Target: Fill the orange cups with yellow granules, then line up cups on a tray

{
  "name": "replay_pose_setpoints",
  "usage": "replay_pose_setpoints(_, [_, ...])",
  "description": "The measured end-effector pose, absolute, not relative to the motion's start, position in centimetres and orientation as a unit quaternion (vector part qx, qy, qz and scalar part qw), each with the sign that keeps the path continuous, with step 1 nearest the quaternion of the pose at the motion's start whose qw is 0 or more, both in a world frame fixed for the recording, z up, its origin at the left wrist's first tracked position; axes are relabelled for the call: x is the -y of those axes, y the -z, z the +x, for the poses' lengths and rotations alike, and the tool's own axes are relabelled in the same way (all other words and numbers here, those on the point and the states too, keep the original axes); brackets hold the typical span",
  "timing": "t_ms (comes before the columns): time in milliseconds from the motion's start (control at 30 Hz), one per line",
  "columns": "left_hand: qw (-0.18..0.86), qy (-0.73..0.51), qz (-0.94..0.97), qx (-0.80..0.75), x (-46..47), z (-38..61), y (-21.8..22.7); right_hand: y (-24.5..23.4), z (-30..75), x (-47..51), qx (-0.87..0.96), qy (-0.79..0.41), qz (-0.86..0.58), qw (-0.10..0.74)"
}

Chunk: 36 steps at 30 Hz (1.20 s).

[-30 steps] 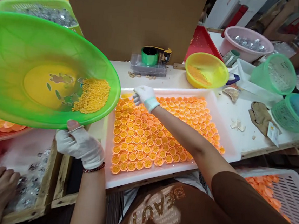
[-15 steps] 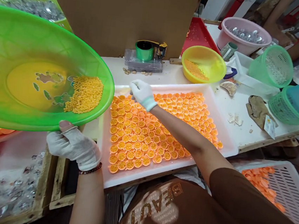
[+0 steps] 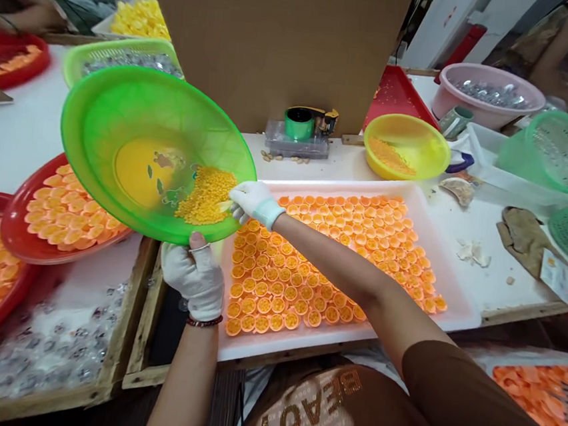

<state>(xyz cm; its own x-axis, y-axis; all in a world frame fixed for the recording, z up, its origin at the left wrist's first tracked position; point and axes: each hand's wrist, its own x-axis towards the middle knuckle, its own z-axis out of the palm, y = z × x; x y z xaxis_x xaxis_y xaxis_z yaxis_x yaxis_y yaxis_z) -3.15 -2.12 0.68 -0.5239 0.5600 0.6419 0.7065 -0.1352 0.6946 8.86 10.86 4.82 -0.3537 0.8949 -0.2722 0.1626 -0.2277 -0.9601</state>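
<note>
My left hand (image 3: 195, 275), in a white glove, grips the near rim of a green basin (image 3: 97, 115), thumb on the inside, and holds it tilted. A heap of small yellow beads (image 3: 208, 195) lies in the basin's right side. At those beads, my gloved right hand (image 3: 255, 202) is closed around a small pale piece, apparently a scoop (image 3: 225, 205), its full shape hidden. Below my right forearm sits a white tray (image 3: 295, 351) with rows of small orange cups (image 3: 279, 289). Yellow beads show in many cups at the left and front.
Red basins (image 3: 9, 223) of orange pieces stand at left. Behind the tray are a tape roll (image 3: 298, 126) and a yellow bowl (image 3: 411, 148). Green baskets (image 3: 551, 155) and a brown cloth (image 3: 527, 236) lie at right. A cardboard panel (image 3: 275, 38) rises at the back.
My right hand has moved from above the tray's far left edge to the beads in the green basin. The basin has come closer to the tray, and the view has shifted left.
</note>
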Motion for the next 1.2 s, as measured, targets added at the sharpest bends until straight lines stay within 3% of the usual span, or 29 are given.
replay_pose_setpoints(133, [0.067,0.586,-0.498,0.635,2.2,-3.0,-0.7,-4.9,10.1,-10.8,0.379,-0.747,-0.438,0.326])
replay_pose_setpoints(300, [0.06,0.587,-0.509,0.627,2.2,-3.1,-0.9,-6.5,15.0,-10.7,0.336,-0.74,-0.449,0.371])
replay_pose_setpoints(467, [0.043,0.588,-0.488,0.643,2.2,-3.0,-1.4,-6.1,18.8,-11.1,0.406,-0.602,-0.55,0.413])
replay_pose_setpoints(600, [0.039,0.591,-0.488,0.641,2.3,-3.0,-1.5,-3.3,18.7,-11.6,0.513,-0.477,-0.593,0.397])
replay_pose_setpoints(800, [0.052,0.586,-0.512,0.627,2.4,-2.9,-1.3,-1.7,18.3,-10.9,0.783,-0.22,-0.502,0.295])
replay_pose_setpoints(900, [0.06,0.581,-0.518,0.624,2.3,-2.9,-1.3,-3.9,18.5,-10.1,0.795,-0.172,-0.466,0.349])
replay_pose_setpoints(1000, [0.061,0.579,-0.525,0.62,2.3,-2.9,-1.3,-6.1,17.1,-9.9,0.771,-0.191,-0.464,0.392])
replay_pose_setpoints(1067, [0.059,0.576,-0.532,0.618,2.4,-2.9,-1.2,-6.6,14.9,-10.1,0.766,-0.231,-0.479,0.362])
replay_pose_setpoints(1200, [0.065,0.569,-0.537,0.619,2.5,-2.9,-1.3,-5.5,9.9,-10.5,0.683,-0.442,-0.498,0.301])
